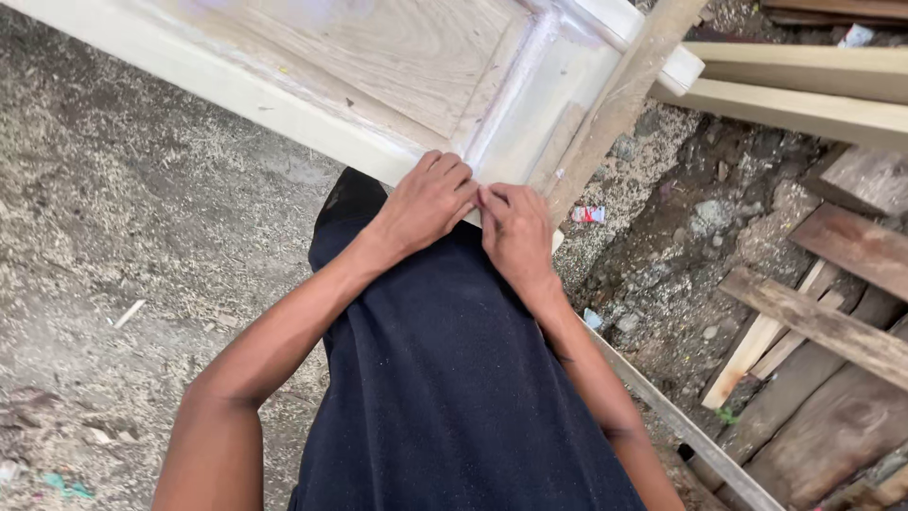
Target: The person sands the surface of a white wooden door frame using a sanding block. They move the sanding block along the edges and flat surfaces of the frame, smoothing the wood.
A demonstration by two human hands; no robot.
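A pale wooden panelled door [378,66] lies slanted across the top of the view, its near edge above my dark trousers. My left hand [426,203] and my right hand [515,232] meet at that near edge, fingertips curled and pressed together against the frame's rim. Whether they pinch something small between them I cannot tell. A thin wooden stick [615,104] leans diagonally across the door's right corner, just above my right hand.
Sawdust-covered ground [142,218] spreads to the left. Rough dirt with stones and a small wrapper [587,214] lies to the right. Weathered planks [823,322] are piled at the right, pale timber beams [804,90] at the top right, and a long batten [681,426] runs beside my right arm.
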